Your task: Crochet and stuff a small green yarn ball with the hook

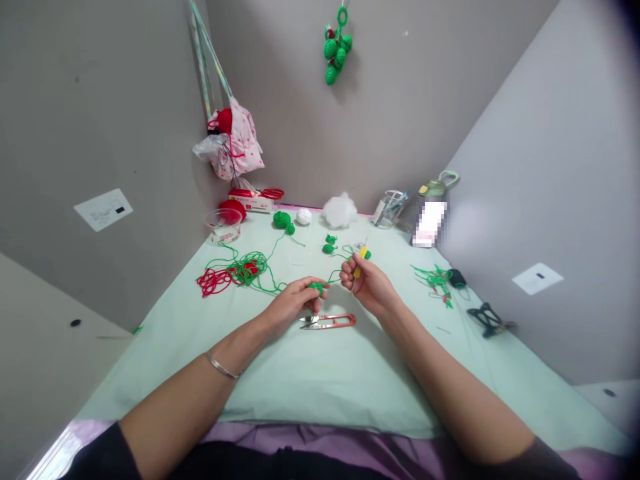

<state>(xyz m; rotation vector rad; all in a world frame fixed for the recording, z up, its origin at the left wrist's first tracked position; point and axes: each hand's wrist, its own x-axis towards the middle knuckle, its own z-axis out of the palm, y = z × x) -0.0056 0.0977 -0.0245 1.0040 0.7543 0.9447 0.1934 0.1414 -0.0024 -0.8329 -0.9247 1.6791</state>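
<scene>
My left hand (300, 297) is closed round a small piece of green crochet work (317, 287). A crochet hook (361, 261) with a yellow handle sits in the closed fingers of my right hand (371, 283). Green yarn (335, 273) runs between the two hands. Just below them lie thread snips (330, 322) with orange-red handles, the blades pointing left. Beyond my hands are small green crocheted pieces (329, 249). To the left, a loose tangle of green yarn (250, 267) overlaps a heap of red yarn (215, 282).
White stuffing (340, 211), a green yarn ball (281, 219) and a white ball (304, 216) stand along the back. A plastic tub (223, 230) is back left; a clear cup (389, 210) and a phone (429, 223) are back right. Green scraps (437, 280) lie right, near a black stand (490, 320).
</scene>
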